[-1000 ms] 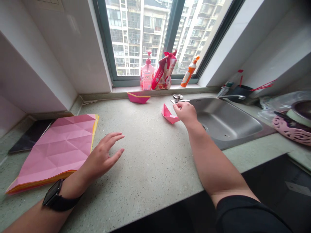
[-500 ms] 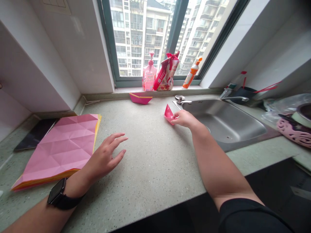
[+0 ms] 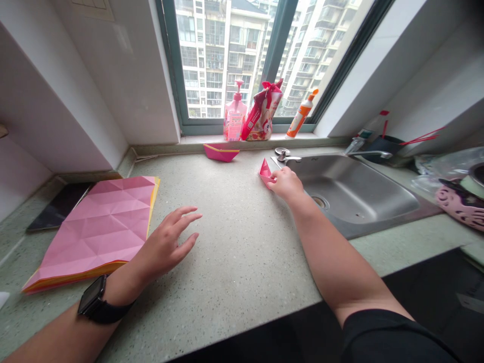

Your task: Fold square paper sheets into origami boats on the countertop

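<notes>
My right hand reaches far across the counter and pinches a small pink paper boat with a pointed peak, close to the sink's left edge. Part of that boat is hidden behind my fingers. My left hand hovers over the counter with fingers spread and nothing in it. Beside it on the left lies a stack of creased pink and yellow paper. A second boat, magenta with a yellow rim, sits at the back of the counter under the window.
A steel sink with a tap is on the right. On the sill stand a pink pump bottle, a red bag and an orange-white bottle. A dark flat object lies partly under the paper.
My right hand has shifted slightly farther back with the pink paper boat, whose peak now stands near the sink's corner. My left hand keeps its pose. The view has turned a little.
</notes>
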Action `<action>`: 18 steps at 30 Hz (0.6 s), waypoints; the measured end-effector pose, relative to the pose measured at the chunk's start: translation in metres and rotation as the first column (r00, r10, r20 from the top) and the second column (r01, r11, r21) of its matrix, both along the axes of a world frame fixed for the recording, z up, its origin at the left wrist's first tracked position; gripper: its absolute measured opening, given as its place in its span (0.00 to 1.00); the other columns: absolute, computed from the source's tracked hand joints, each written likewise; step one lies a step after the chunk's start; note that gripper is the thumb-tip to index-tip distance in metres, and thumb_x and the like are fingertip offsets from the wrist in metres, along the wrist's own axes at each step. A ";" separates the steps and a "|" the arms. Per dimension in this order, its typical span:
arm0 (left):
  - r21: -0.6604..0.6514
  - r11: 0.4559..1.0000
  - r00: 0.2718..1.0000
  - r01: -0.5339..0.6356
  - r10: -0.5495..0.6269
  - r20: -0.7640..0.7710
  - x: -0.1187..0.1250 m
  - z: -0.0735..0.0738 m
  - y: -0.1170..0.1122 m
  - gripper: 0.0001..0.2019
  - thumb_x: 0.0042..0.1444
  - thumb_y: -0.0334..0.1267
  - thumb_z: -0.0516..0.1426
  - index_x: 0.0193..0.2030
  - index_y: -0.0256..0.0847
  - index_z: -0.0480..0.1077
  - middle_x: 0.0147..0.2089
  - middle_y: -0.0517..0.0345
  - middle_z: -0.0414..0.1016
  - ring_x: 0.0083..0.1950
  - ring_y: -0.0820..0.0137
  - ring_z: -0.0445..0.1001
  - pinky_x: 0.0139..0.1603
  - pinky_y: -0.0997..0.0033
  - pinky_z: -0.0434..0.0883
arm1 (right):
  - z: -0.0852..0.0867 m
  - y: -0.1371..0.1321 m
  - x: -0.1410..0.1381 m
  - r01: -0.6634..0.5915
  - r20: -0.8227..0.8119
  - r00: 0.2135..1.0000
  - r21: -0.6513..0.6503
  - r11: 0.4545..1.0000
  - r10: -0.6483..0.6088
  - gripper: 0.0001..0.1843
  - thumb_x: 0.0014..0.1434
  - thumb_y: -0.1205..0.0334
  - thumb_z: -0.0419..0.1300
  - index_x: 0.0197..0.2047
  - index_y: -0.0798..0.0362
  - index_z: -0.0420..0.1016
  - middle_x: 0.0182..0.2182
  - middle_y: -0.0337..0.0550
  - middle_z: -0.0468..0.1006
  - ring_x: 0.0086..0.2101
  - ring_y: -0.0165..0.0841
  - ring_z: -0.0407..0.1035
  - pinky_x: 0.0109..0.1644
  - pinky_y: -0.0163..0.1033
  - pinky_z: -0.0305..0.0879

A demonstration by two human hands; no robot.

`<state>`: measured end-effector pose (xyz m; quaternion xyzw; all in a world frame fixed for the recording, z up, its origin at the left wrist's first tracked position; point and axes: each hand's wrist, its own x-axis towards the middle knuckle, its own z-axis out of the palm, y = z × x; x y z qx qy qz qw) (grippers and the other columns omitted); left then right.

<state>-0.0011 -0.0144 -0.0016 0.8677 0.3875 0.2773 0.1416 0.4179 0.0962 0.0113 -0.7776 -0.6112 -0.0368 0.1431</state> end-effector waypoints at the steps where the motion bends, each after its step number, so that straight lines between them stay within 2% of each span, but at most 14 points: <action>1: 0.002 1.000 1.000 0.002 -0.002 -0.001 0.000 0.000 0.000 0.19 0.76 0.41 0.57 0.70 0.48 0.74 0.74 0.45 0.74 0.73 0.51 0.76 0.76 0.39 0.74 | 0.000 0.000 0.000 0.004 -0.002 1.000 0.005 1.000 -0.004 0.12 0.63 0.57 0.71 0.50 0.48 0.89 0.54 0.54 0.79 0.55 0.50 0.75 0.58 0.48 0.73; 7: 0.010 1.000 1.000 0.004 -0.004 0.002 0.000 -0.001 0.001 0.19 0.76 0.42 0.56 0.70 0.47 0.73 0.74 0.45 0.74 0.74 0.52 0.75 0.77 0.40 0.74 | 0.004 0.000 -0.002 0.031 -0.009 0.999 0.057 0.998 -0.031 0.16 0.65 0.52 0.69 0.52 0.49 0.86 0.54 0.55 0.78 0.55 0.53 0.73 0.60 0.52 0.72; 9: 0.004 1.000 1.000 0.000 0.000 0.001 0.000 -0.001 0.000 0.19 0.76 0.42 0.56 0.70 0.48 0.73 0.74 0.45 0.74 0.74 0.52 0.75 0.77 0.41 0.74 | 0.010 -0.001 -0.005 0.026 -0.022 1.000 0.149 0.988 -0.023 0.17 0.67 0.53 0.66 0.55 0.50 0.85 0.54 0.57 0.78 0.56 0.55 0.72 0.61 0.55 0.71; 11: 0.006 1.000 1.000 0.001 -0.001 0.001 0.000 0.000 0.000 0.19 0.76 0.42 0.56 0.70 0.47 0.73 0.74 0.45 0.74 0.74 0.52 0.75 0.77 0.40 0.74 | 0.019 -0.004 -0.010 -0.018 -0.045 0.998 0.315 0.949 0.034 0.17 0.69 0.55 0.61 0.56 0.51 0.82 0.54 0.58 0.79 0.57 0.55 0.72 0.63 0.57 0.71; 13: 0.009 1.000 1.000 0.001 -0.001 0.001 0.000 0.000 -0.001 0.19 0.76 0.41 0.56 0.70 0.46 0.73 0.73 0.44 0.75 0.74 0.52 0.76 0.77 0.40 0.74 | 0.027 -0.010 -0.018 -0.102 -0.049 0.989 0.461 0.881 0.140 0.17 0.71 0.57 0.58 0.57 0.51 0.81 0.54 0.58 0.80 0.58 0.54 0.72 0.66 0.58 0.69; 15: 0.011 1.000 1.000 0.001 -0.001 0.007 0.001 0.001 -0.001 0.19 0.76 0.41 0.56 0.70 0.46 0.73 0.72 0.45 0.77 0.73 0.52 0.76 0.76 0.39 0.74 | 0.035 -0.018 -0.029 -0.186 -0.036 0.970 0.529 0.828 0.240 0.16 0.73 0.57 0.56 0.58 0.48 0.80 0.53 0.56 0.81 0.58 0.52 0.73 0.68 0.58 0.68; 18: 0.017 1.000 1.000 0.007 -0.007 0.022 0.002 0.003 -0.001 0.19 0.75 0.39 0.57 0.70 0.46 0.73 0.68 0.45 0.79 0.70 0.53 0.78 0.75 0.40 0.75 | 0.037 -0.031 -0.052 -0.301 -0.043 0.923 0.541 0.785 0.383 0.17 0.74 0.58 0.55 0.59 0.47 0.80 0.52 0.53 0.82 0.56 0.49 0.76 0.66 0.55 0.71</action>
